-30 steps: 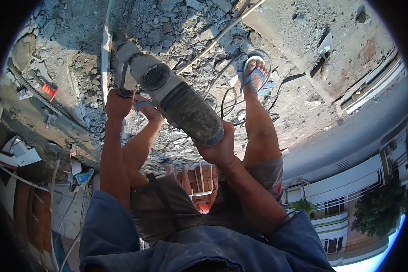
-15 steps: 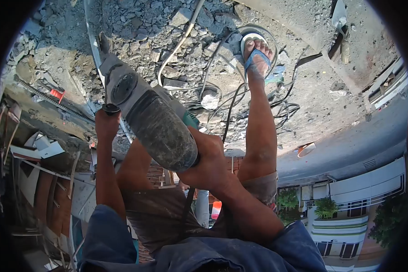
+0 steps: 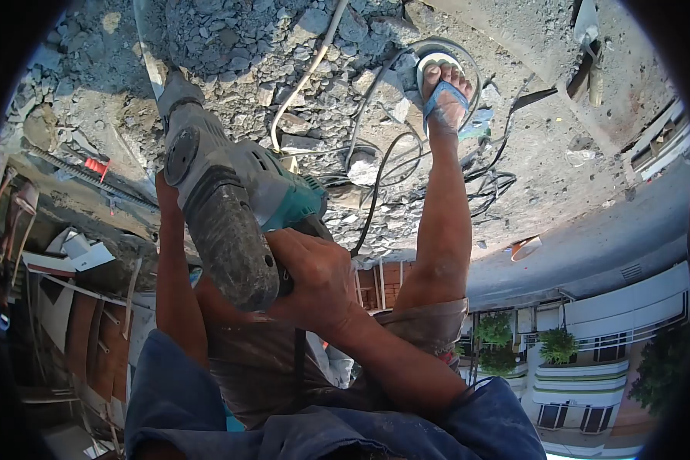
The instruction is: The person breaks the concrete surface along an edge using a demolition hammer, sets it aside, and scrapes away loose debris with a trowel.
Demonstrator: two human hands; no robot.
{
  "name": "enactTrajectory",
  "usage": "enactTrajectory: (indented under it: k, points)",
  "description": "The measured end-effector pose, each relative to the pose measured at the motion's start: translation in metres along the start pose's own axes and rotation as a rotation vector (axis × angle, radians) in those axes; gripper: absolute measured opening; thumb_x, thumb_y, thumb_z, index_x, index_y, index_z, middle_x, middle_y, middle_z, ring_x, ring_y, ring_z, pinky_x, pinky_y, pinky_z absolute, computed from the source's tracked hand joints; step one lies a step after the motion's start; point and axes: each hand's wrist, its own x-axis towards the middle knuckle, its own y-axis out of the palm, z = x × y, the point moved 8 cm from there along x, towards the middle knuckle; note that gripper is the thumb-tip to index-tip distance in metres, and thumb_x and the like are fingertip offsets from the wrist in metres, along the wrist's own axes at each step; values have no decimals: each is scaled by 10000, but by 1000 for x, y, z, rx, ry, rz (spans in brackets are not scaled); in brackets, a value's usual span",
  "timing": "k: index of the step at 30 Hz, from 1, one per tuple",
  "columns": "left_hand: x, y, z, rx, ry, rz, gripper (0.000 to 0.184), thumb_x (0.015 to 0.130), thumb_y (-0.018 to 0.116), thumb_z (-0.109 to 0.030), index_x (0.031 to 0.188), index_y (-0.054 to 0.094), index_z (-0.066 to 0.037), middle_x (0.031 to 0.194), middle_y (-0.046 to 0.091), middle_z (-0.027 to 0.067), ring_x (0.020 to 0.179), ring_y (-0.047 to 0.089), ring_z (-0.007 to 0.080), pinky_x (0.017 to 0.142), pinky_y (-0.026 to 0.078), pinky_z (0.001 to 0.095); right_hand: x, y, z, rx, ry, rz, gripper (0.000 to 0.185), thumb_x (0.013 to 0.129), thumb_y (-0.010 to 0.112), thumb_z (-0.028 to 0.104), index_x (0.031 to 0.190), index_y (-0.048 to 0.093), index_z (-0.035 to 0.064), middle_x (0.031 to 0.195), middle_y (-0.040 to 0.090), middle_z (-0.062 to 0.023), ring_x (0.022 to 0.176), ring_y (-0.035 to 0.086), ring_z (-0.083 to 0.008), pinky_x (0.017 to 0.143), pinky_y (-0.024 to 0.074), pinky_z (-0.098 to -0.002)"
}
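Observation:
A dusty grey-and-teal demolition hammer [image 3: 230,199] slants across the left middle of the head view, its nose toward the rubble at upper left. My right hand [image 3: 314,272] is closed around its rear handle. My left hand [image 3: 169,195] is at the left side of the hammer's head, largely hidden behind it; the side handle it gripped half a second ago is out of sight. I cannot make out the bit clearly against a pale strip [image 3: 149,50] beyond the nose. A black cord [image 3: 372,207] runs beside the hammer.
Broken concrete rubble [image 3: 245,61] covers the ground ahead. A pale hose [image 3: 307,77] crosses it, and looped cables [image 3: 399,172] lie near my sandalled foot [image 3: 445,92]. A ribbed bar [image 3: 92,178] is at left, near stacked boards [image 3: 103,345]. A trowel [image 3: 586,23] lies at upper right.
The hammer has turned, showing more of its teal motor housing. Its rear end and my right hand have moved left and slightly toward me. My left hand has slipped behind the hammer's head.

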Motion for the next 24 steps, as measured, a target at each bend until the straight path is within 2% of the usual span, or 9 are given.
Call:
enactTrajectory:
  k: [6,11,13,15,18,20,22,23,24]
  points:
    - [24,10,10,-271,-67,100,221,816,609,-121,948,674,44,847,695,141,750,692,267,666,519,347,14,20,23,-51,4,-12,436,590,816,356,890,624,104,748,623,-53,662,653,-247,565,493,-366]
    - [27,30,31,-1093,-344,266,227,841,604,-124,977,686,38,876,705,117,760,694,247,676,531,328,33,9,21,-10,34,62,401,594,805,306,878,609,101,773,640,-79,674,657,-288,563,497,-390]
    - [17,30,34,-1059,-346,245,230,850,602,-125,989,691,36,888,709,108,765,695,240,680,535,320,33,4,17,-45,-22,117,378,602,789,266,882,600,97,775,650,-89,667,652,-321,555,497,-410]
    - [5,25,15,-849,-280,194,219,826,598,-109,965,678,40,863,697,101,742,669,225,663,521,317,25,-4,15,-31,-47,145,369,609,773,238,901,600,95,761,655,-91,656,649,-340,555,497,-429]
    - [-50,3,-9,-253,-153,82,190,754,587,-62,896,641,53,790,661,81,673,591,182,610,479,309,7,-12,-2,25,142,141,396,607,776,249,915,590,85,790,660,-97,695,659,-340,587,499,-427]
    - [-55,-1,-23,116,-43,-5,174,706,579,-30,849,616,61,741,636,68,627,539,152,575,451,303,-11,-15,-7,92,122,115,384,617,773,250,909,588,83,793,657,-93,696,664,-325,587,499,-415]
    - [-47,-9,50,-39,-99,-49,166,692,557,-23,829,605,58,727,630,66,616,524,154,569,446,318,-27,-14,-6,162,99,122,382,634,765,241,935,602,70,783,646,-89,686,673,-279,584,501,-380]
    - [-45,-13,60,-201,-147,-96,160,679,534,-16,809,595,54,714,623,64,606,510,156,562,442,333,-31,-14,-4,170,107,126,382,634,765,241,935,602,70,783,646,-89,686,673,-279,584,501,-380]
    - [-42,-18,63,-177,-120,-94,163,688,546,-35,814,601,53,716,628,73,618,526,171,569,448,339,-31,-15,1,156,65,117,428,603,804,227,944,627,39,801,664,-117,693,685,-289,590,521,-372]
